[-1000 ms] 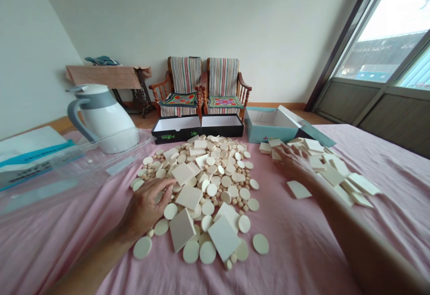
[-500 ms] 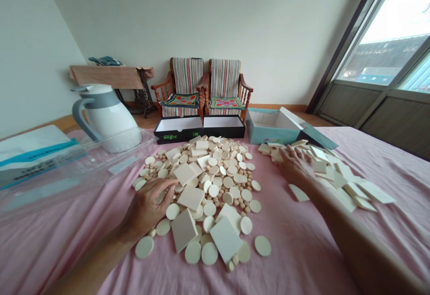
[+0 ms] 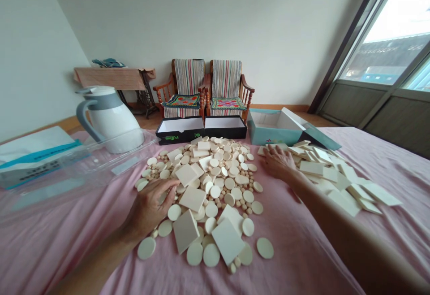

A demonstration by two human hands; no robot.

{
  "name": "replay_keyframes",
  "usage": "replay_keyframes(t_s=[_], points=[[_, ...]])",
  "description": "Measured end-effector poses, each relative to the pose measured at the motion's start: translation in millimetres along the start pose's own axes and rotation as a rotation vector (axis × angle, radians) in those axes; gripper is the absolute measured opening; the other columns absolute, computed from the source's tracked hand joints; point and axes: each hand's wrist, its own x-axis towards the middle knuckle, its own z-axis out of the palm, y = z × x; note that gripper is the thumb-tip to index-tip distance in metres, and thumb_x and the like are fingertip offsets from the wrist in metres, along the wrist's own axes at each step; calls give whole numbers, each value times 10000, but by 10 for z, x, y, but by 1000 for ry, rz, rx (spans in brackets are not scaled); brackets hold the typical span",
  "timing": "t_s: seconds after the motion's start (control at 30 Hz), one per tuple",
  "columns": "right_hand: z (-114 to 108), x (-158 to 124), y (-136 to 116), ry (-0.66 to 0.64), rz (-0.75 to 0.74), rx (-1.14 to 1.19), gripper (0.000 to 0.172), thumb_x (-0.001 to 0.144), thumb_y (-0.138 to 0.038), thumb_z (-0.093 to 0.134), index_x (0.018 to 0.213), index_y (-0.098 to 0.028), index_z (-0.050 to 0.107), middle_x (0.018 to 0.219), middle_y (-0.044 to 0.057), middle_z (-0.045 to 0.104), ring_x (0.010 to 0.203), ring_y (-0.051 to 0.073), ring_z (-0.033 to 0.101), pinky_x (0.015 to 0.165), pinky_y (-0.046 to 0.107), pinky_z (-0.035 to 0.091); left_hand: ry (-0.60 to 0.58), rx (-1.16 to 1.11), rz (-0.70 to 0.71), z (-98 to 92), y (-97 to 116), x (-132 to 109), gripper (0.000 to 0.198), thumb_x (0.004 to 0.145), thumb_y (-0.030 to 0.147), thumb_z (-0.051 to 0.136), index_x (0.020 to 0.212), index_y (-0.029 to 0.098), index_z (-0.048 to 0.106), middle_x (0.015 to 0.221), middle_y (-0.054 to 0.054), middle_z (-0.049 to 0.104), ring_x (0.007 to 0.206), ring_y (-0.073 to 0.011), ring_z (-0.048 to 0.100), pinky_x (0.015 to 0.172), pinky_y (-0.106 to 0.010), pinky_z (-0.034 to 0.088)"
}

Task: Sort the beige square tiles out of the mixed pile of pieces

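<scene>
A pink cloth [image 3: 289, 259] spreads under everything, and its broadest load is a mixed heap [image 3: 219, 183] of pale square tiles, round discs and little balls, directly in front of the wearer. To the right, a pile of square tiles [image 3: 341, 180] spreads out flat and overlapping, a band of cloth showing between it and the heap. Behind that pile stands an open light-blue box [image 3: 273, 134], with two open black boxes [image 3: 179, 138] [image 3: 225, 132] side by side to its left. The right hand [image 3: 278, 160] lies palm down, its fingers stretched over the near-left end of the pile, just in front of the blue box; whether it pins a tile underneath, I cannot tell. The left hand [image 3: 151, 205] rests at the heap's left edge, its grip narrow, with a small gap between thumb and forefinger and the fingertips next to a square tile [image 3: 186, 175]. The step in hand looks like separating squares from the mix and gathering them on the right. From here, the next move seems to call for a pinch on a tile's thin edge, lifted gently, since the loose discs [image 3: 265, 248] beneath and around could slide and the smallest pieces, the balls [image 3: 231, 268], could roll.
</scene>
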Motion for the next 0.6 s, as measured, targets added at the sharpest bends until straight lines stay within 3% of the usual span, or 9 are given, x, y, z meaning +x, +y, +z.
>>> replay_keyframes(t_s=[0.2,0.3,0.47,0.53,0.6], points=[[113,-49,20,44,-30,-74,534,936,-440,272,1399,-215,414,1521,81,318,1390,316,240,1097,579,126,-19,-11,-12,-7,12,7,175,892,212,491,968,178,645,886,-47,711,840,-172,662,771,-279,507],[85,-16,26,62,-30,-66,512,941,-423,282,1378,-205,435,1501,90,353,1380,310,266,1103,577,110,-8,-12,-15,-19,32,15,184,886,214,490,966,176,652,884,-50,715,842,-177,665,776,-284,512],[-250,-178,-238,163,-116,144,414,912,-381,410,1256,-191,538,1350,148,513,1227,303,461,1030,532,286,-21,-9,-36,-22,54,8,200,889,229,478,971,178,654,887,-58,713,841,-175,662,779,-284,511],[-438,-331,-453,160,-255,353,337,893,-334,465,1157,-176,601,1174,134,619,1036,252,581,924,429,410,-32,-17,-33,-17,57,4,198,890,223,479,974,177,652,889,-57,712,838,-170,659,776,-279,507],[-612,-501,-696,104,-436,581,281,860,-291,529,1093,-170,629,1066,103,647,868,188,617,802,331,469,-34,-21,-32,-16,60,4,195,891,215,481,974,172,652,893,-55,711,837,-166,658,774,-275,503]])
